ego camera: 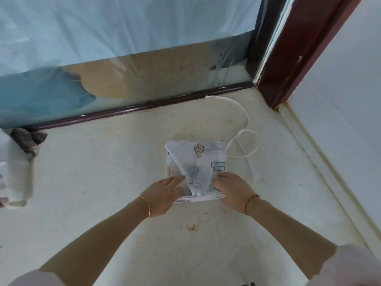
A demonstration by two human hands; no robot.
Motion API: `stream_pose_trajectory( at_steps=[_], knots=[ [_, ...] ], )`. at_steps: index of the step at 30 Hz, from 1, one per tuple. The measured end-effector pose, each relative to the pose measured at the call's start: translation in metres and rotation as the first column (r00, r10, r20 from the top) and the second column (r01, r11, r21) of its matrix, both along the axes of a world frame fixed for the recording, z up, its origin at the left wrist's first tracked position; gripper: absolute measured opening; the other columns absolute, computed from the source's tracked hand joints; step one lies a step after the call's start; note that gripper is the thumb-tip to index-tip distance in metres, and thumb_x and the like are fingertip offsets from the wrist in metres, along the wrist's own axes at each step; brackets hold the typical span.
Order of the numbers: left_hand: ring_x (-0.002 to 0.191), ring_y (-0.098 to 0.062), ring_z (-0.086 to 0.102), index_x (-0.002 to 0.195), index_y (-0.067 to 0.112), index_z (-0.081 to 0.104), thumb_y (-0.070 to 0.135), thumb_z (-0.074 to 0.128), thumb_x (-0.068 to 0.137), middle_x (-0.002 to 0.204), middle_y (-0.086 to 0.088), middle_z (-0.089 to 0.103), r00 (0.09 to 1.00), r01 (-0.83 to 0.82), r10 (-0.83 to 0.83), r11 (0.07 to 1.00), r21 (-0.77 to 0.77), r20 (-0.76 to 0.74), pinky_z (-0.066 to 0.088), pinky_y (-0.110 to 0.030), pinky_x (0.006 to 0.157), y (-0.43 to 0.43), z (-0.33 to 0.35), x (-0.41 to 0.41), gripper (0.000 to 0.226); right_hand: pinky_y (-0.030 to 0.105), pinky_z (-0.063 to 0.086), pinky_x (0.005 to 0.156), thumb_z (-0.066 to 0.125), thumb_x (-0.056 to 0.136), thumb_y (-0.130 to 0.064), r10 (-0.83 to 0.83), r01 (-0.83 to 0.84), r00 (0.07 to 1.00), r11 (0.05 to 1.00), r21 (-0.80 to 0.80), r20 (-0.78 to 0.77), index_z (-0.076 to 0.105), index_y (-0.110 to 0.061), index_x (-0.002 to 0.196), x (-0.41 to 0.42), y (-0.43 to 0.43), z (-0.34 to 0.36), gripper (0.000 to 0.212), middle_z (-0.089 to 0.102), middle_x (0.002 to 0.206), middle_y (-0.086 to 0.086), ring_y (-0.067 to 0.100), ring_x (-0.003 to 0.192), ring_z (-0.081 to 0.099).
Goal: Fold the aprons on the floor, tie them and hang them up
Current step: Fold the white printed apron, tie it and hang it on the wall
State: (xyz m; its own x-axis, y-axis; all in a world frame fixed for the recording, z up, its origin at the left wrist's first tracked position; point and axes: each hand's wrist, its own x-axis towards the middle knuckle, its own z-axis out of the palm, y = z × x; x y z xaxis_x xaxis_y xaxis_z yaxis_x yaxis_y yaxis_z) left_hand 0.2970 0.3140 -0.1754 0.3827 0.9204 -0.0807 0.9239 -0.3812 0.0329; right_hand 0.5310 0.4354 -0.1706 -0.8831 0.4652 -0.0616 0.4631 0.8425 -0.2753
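Note:
A white apron (203, 159) printed with leaf and line drawings lies folded into a small square on the pale floor. Its white tie strings (246, 141) trail loose to the right and back toward the door sill. My left hand (165, 195) holds the near left corner of the fold, fingers flat on top and thumb at the edge. At the near right corner, my right hand (232, 190) grips the layers with curled fingers. Both hands sit on the edge closest to me.
A dark red door sill (134, 108) with glass above runs across the back, and a dark red frame post (288, 65) stands at the right. More white and patterned cloth (16, 166) lies at the far left. A white wall borders the right side.

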Motion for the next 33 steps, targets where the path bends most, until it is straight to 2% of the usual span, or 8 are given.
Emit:
stream_pose_trajectory(
  at_steps=[2,4,7,12,17,19,22,33],
  knots=[
    [0.104,-0.031,0.062,0.093,0.019,0.050,0.020,0.079,0.060,0.136,-0.014,0.049,0.997,-0.008,0.014,0.997,-0.077,0.082,0.058,-0.027,0.060,-0.007,0.007,0.000,0.044,0.025,0.043,0.061,0.062,0.076,-0.011,0.021,-0.005,0.993,0.991,-0.137,0.115,0.053,-0.018,0.078,0.002,-0.001,0.010,0.012,0.059,0.077,0.001,0.018,0.072,0.054],
    [0.128,-0.024,0.045,0.106,0.018,0.051,0.020,0.061,0.081,0.150,-0.004,0.033,0.987,-0.063,0.096,0.970,-0.233,0.131,0.053,-0.030,0.084,-0.008,0.013,0.003,0.027,0.023,0.038,0.058,0.054,0.083,-0.014,0.031,0.032,0.972,0.966,-0.257,0.235,0.047,-0.020,0.084,0.002,0.000,0.020,0.010,0.055,0.078,0.000,0.017,0.071,0.052],
    [0.119,-0.023,0.050,0.121,0.018,0.052,0.023,0.053,0.085,0.128,-0.002,0.054,0.877,-0.194,0.436,0.706,-0.681,0.202,0.044,-0.036,0.095,0.000,0.028,0.009,0.037,0.023,0.038,0.061,0.057,0.084,-0.015,-0.044,0.158,0.971,0.855,-0.493,0.234,0.048,-0.020,0.088,0.006,0.010,0.026,0.011,0.053,0.079,-0.001,0.015,0.070,0.050],
    [0.102,-0.024,0.060,0.110,0.011,0.055,0.017,0.060,0.081,0.111,-0.010,0.062,0.312,-0.014,0.906,0.303,-0.953,0.284,0.054,-0.030,0.084,0.003,0.035,0.001,0.030,0.024,0.048,0.075,0.064,0.087,-0.013,-0.300,0.291,0.944,0.562,-0.774,0.137,0.049,-0.017,0.107,0.019,0.013,0.017,0.025,0.056,0.097,-0.002,0.015,0.090,0.056],
    [0.106,-0.028,0.063,0.119,0.015,0.053,0.019,0.070,0.081,0.116,-0.014,0.065,-0.094,0.066,0.945,0.320,-0.945,0.313,0.055,-0.035,0.086,-0.016,0.020,-0.006,0.041,0.028,0.044,0.067,0.047,0.096,-0.014,-0.466,0.387,0.882,0.628,-0.675,0.072,0.043,-0.020,0.108,0.011,-0.003,0.000,0.014,0.057,0.090,0.010,0.025,0.082,0.055],
    [0.108,-0.025,0.063,0.116,0.018,0.056,0.021,0.072,0.079,0.115,-0.009,0.066,-0.082,0.027,0.915,0.399,-0.917,0.396,0.054,-0.032,0.087,-0.024,0.012,-0.003,0.041,0.028,0.042,0.062,0.044,0.097,-0.016,-0.512,0.442,0.856,0.654,-0.614,0.070,0.043,-0.020,0.114,0.006,-0.007,-0.005,0.017,0.054,0.082,0.003,0.021,0.075,0.053],
    [0.104,-0.023,0.061,0.116,0.017,0.054,0.021,0.056,0.093,0.105,-0.002,0.065,0.154,-0.327,0.829,0.556,-0.764,0.538,0.052,-0.024,0.084,-0.030,0.000,0.005,0.024,0.026,0.041,0.058,0.041,0.098,-0.018,-0.565,0.488,0.824,0.684,-0.542,0.029,0.044,-0.018,0.118,0.001,-0.012,-0.008,0.020,0.055,0.087,0.002,0.018,0.072,0.053],
    [0.085,-0.031,0.060,0.114,0.008,0.046,0.032,0.038,0.100,0.094,-0.013,0.064,0.209,-0.712,0.834,0.487,-0.505,0.511,0.050,-0.045,0.075,-0.021,-0.009,0.032,0.030,0.029,0.041,0.059,0.029,0.102,-0.032,-0.762,0.727,0.646,0.597,-0.339,0.042,0.028,-0.028,0.140,-0.017,-0.027,-0.017,0.039,0.049,0.121,0.007,0.024,0.075,0.055]
  ],
)
